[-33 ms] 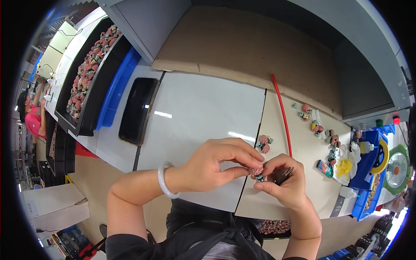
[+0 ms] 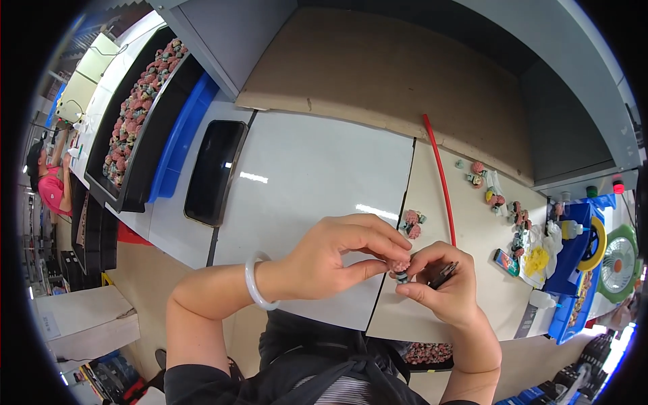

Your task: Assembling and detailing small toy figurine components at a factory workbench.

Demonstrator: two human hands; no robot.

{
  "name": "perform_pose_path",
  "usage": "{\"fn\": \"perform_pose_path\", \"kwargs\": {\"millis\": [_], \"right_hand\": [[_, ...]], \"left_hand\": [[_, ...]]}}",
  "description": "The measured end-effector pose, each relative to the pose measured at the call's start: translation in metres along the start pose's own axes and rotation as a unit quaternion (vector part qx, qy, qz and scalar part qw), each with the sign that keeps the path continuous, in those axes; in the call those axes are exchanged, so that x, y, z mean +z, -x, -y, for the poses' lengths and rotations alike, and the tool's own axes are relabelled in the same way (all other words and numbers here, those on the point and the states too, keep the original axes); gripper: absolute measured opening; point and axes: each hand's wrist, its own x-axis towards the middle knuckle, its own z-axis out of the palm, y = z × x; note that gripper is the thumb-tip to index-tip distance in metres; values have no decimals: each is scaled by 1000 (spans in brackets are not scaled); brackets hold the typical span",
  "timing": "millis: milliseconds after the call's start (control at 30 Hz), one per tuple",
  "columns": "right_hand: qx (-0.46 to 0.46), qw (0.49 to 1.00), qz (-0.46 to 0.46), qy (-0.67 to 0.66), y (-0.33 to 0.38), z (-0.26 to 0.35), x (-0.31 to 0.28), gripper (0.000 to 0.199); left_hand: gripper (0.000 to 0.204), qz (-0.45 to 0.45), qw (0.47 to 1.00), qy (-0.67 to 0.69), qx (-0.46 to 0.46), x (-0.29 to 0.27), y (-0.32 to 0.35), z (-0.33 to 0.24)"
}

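Left hand (image 2: 332,262) pinches a small, bumpy pink figurine (image 2: 399,268); right hand (image 2: 451,295) grips it too, curled around a dark tool (image 2: 443,275). Leftward lies a glossy, flat phone (image 2: 216,172).

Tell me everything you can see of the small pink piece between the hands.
The small pink piece has a bumpy pink upper part and a blue-grey and dark lower part; it looks like molded plastic or resin. It is held above the table, pink end away from the body, with fingers of the left hand and right hand around it. Finer detail is too small to tell.
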Motion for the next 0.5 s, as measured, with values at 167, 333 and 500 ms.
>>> {"fn": "perform_pose_path", "kwargs": {"millis": [167,333,500], "right_hand": [[22,998,-35,-44,2,5,8,14],[-4,870,-233,434,-6,25,-19,22],[125,790,-167,576,-9,1,-44,19]], "left_hand": [[34,-10,999,-8,-40,3,2,-7],[37,-25,998,7,-54,5,3,-1],[34,3,978,-168,-126,7,1,9]]}}
